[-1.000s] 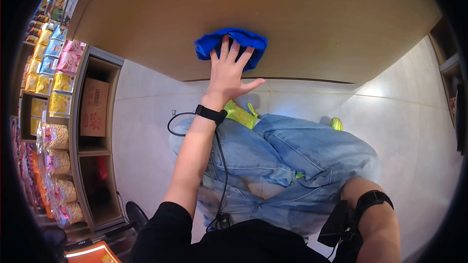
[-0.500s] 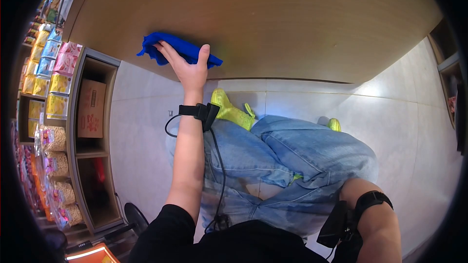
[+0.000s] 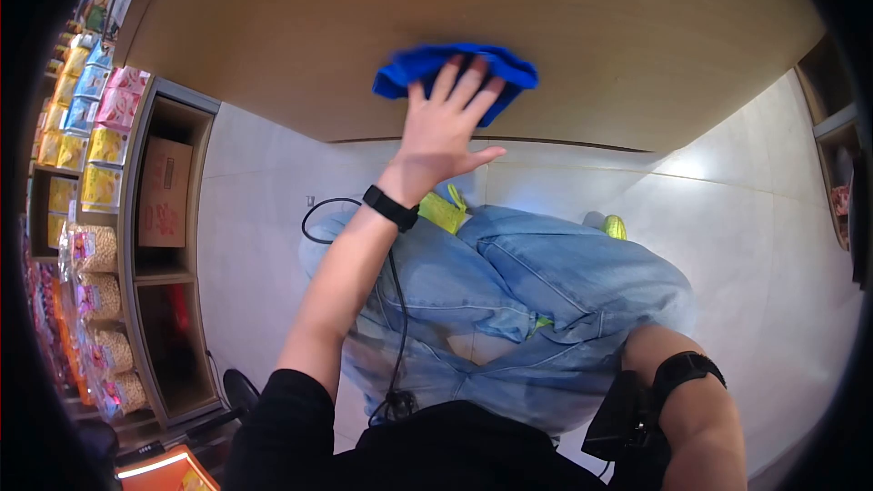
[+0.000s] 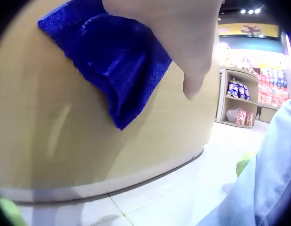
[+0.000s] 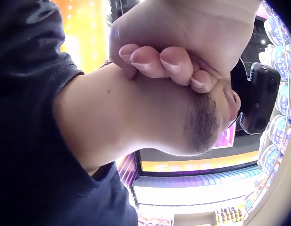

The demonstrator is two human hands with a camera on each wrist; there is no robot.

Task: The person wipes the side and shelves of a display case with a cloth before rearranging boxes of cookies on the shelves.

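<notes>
The left hand (image 3: 441, 127) lies with spread fingers on a blue cloth (image 3: 516, 73), pressing it to the wooden panel (image 3: 273, 27). In the left wrist view the cloth (image 4: 112, 61) hangs in folds below the left hand (image 4: 178, 28), thumb sticking out, against the pale panel (image 4: 51, 127). The right hand (image 5: 183, 33) has its fingers curled in and holds nothing visible; it rests against the person's neck and jaw. In the head view only the right arm shows, bent at the lower right, its hand hidden.
Shelves with snack packets (image 3: 109, 145) and a cardboard box (image 3: 165, 191) stand at the left. Jeans-clad legs (image 3: 546, 264) and yellow-green shoes (image 3: 614, 227) are below the panel, over the tiled floor (image 3: 737, 245). A cable (image 3: 400, 309) hangs from the left wrist.
The left hand and cloth moved left along the panel, then back right, the fingers pointing up and spread again. The right arm stays bent in about the same place.
</notes>
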